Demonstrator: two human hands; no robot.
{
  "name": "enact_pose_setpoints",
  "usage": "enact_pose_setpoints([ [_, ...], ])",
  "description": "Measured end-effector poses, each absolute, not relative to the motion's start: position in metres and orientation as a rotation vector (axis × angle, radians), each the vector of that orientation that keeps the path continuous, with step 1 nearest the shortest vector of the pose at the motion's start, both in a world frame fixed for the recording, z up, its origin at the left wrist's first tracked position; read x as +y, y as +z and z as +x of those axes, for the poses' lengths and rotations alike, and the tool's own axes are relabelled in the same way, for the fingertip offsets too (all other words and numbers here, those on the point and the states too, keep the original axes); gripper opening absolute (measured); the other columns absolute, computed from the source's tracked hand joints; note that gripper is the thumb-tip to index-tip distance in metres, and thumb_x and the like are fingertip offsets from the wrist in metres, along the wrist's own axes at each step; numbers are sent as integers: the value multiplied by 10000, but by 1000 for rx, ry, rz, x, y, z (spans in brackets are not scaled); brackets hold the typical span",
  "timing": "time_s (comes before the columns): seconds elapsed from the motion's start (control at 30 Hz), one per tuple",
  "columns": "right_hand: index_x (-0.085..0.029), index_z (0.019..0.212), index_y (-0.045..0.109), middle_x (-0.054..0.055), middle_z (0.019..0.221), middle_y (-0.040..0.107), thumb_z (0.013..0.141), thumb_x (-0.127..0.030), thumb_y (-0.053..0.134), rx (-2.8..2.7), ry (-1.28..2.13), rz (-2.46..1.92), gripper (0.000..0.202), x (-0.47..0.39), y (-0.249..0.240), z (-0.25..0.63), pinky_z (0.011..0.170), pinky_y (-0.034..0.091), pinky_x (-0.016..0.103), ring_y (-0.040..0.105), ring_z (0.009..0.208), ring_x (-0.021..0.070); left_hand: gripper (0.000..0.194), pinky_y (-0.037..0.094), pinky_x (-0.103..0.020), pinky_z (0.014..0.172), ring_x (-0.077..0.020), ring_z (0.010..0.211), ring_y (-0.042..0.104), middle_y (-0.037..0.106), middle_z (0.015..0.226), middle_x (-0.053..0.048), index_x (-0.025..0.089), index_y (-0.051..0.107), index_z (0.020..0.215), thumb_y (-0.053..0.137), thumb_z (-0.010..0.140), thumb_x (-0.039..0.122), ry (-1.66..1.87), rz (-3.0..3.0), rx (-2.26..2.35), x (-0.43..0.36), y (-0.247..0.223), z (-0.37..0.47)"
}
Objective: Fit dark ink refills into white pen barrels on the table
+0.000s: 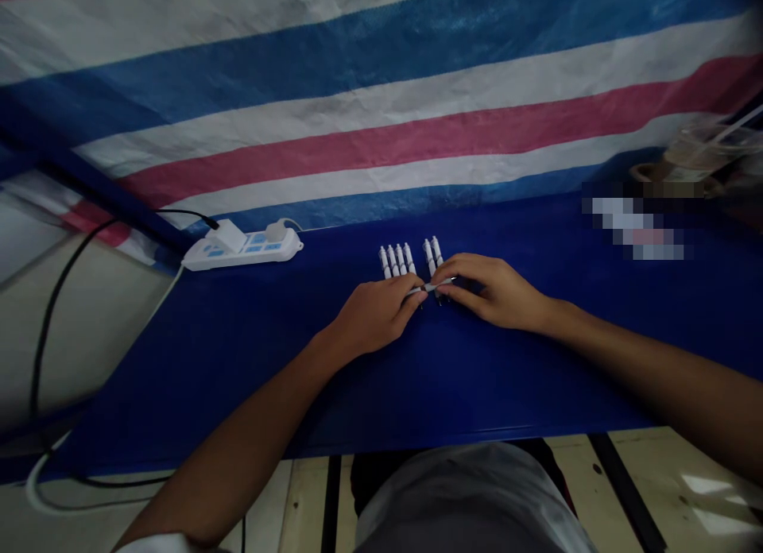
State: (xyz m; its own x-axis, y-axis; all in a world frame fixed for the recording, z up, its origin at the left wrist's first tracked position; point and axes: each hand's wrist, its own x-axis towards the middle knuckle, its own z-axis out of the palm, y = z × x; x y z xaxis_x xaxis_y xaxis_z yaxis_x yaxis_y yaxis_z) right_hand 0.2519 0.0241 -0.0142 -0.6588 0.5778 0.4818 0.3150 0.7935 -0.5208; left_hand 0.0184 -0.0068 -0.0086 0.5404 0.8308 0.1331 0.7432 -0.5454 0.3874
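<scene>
At the centre of the frame, the left hand (378, 313) and the right hand (494, 291) pinched a white pen (430, 287) between them, near other pens (393, 261) on the blue table (453, 378).

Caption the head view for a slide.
Left hand and right hand hold a slim pen over a blue table, near white pens in two groups.

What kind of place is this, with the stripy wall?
Maybe a simple work corner: a blue table against a striped plastic-looking sheet, a power strip, and white pens lined up.
</scene>
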Motion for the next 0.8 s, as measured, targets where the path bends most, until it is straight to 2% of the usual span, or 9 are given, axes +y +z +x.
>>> enact_pose_setpoints([
  [0.13,-188,1025,721,92,1073,755,1014,-189,590,-2304,454,-494,131,25,-13,252,865,584,329,726,990,194,306,472,-329,720,-201,771,669,710,876,-27,199,609,1030,356,1089,361,500,2475,1272,-5,-10,18],
  [0.33,-179,1065,735,92,1061,779,1006,-149,607,-2300,288,-407,145,25,-10,252,867,584,334,730,980,192,308,475,-319,726,-185,755,640,669,827,-25,190,601,960,353,1082,327,650,2417,1156,-6,-6,18],
  [0.43,-162,1145,735,104,1065,790,991,-228,661,-2272,247,-465,183,23,-11,253,862,585,350,733,972,213,273,484,-324,752,-189,781,652,682,847,-30,186,615,991,377,1067,297,701,2439,1146,-8,-4,18],
  [0.53,-176,1169,745,85,1010,805,989,-310,676,-2279,295,-568,234,22,-13,253,788,594,339,740,891,208,252,497,-326,774,-195,810,670,705,891,-40,184,628,1037,401,1052,294,675,2462,1139,-8,-4,17],
  [0.6,-193,1128,762,64,970,809,1008,-286,648,-2307,317,-554,190,23,-13,253,760,590,324,738,853,190,260,504,-327,781,-195,804,674,711,895,-40,188,633,1051,401,1051,305,634,2463,1149,-8,-4,17],
  [0.8,-182,1104,762,72,1012,813,999,-212,658,-2288,251,-412,151,26,-11,254,821,593,340,740,922,188,286,469,-301,711,-176,741,660,703,829,-17,193,638,1023,401,1062,348,633,2411,1175,-7,-2,18],
])
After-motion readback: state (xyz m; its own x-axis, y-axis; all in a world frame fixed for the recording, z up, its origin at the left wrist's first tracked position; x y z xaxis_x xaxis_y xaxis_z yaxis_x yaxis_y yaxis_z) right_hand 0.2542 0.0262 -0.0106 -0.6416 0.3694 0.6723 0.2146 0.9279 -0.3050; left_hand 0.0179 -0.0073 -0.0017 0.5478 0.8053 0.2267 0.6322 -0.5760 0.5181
